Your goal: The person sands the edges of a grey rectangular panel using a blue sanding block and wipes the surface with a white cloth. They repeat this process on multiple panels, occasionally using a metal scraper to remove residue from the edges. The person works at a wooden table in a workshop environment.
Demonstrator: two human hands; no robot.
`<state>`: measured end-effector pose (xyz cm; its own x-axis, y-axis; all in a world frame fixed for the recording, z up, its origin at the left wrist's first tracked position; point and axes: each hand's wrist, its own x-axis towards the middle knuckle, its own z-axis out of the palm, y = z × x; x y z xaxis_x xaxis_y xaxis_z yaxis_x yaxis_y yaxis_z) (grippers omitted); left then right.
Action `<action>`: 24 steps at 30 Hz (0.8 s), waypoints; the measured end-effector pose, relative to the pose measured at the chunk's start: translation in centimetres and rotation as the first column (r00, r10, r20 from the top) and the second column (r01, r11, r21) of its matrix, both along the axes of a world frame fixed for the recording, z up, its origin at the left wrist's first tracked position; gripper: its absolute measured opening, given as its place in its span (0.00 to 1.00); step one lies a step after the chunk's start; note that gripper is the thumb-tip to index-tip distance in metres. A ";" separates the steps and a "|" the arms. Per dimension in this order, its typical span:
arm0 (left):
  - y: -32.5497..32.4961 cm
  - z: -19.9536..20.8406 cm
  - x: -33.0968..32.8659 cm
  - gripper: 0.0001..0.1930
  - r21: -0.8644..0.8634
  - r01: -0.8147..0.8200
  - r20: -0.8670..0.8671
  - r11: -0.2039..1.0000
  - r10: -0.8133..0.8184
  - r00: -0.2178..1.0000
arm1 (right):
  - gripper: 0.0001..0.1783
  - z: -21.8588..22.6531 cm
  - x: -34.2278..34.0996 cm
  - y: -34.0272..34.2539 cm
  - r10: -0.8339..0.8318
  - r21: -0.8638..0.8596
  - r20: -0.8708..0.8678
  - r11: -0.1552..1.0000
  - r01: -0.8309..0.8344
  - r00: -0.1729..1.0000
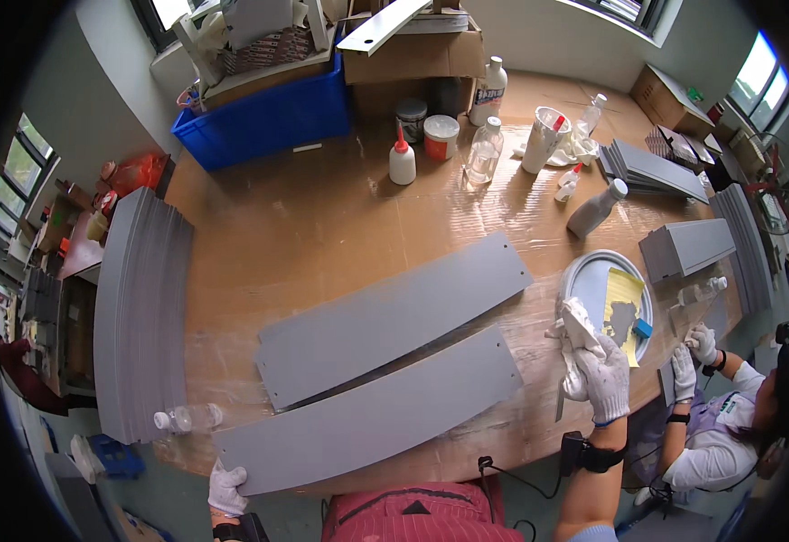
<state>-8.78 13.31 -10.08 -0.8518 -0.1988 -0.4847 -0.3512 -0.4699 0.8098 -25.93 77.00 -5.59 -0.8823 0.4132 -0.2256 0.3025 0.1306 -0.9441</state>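
Two long grey boards with small holes at their ends lie side by side on the table. My left hand (227, 489), in a white knit glove, grips the near left corner of the nearer grey board (372, 411). The farther grey board (394, 316) lies just beyond it, with a narrow gap between them. My right hand (606, 379), also gloved, is closed on a crumpled white cloth (578, 330) right of the boards. Beside the cloth is a round pale lid (584, 271) bearing a yellow sheet (623, 287) smeared with grey paste and a small blue block (642, 329).
A tall stack of grey boards (141, 316) stands at the left, near a clear bottle (188, 418) on its side. Several bottles and tubs, including a red-tipped squeeze bottle (402, 164), stand at the back near a blue bin (268, 117). A gloved co-worker (715, 443) works at the right.
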 end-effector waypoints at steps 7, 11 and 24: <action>0.8 -3.3 -2.0 0.28 -0.064 0.110 0.207 0.992 -0.094 0.974 | 0.22 -0.7 5.0 -24.6 0.793 0.590 -0.030 0.506 -0.630 0.609; -0.6 -5.7 -2.7 0.26 -0.111 0.204 0.287 0.973 -0.165 0.944 | 0.27 -9.3 8.0 -29.7 0.794 0.733 -0.081 0.457 -0.504 0.602; -3.8 -10.0 -1.7 0.19 -0.086 0.235 0.245 0.968 -0.208 0.947 | 0.17 -6.7 4.6 -18.1 0.215 0.797 -0.453 0.533 0.285 0.865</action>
<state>-10.46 9.47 -20.08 -0.7471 -0.0831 -0.6595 -0.6203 -0.2694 0.7367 -21.31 58.85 -12.29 -0.7389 0.2153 0.6385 -0.0908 0.9071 -0.4110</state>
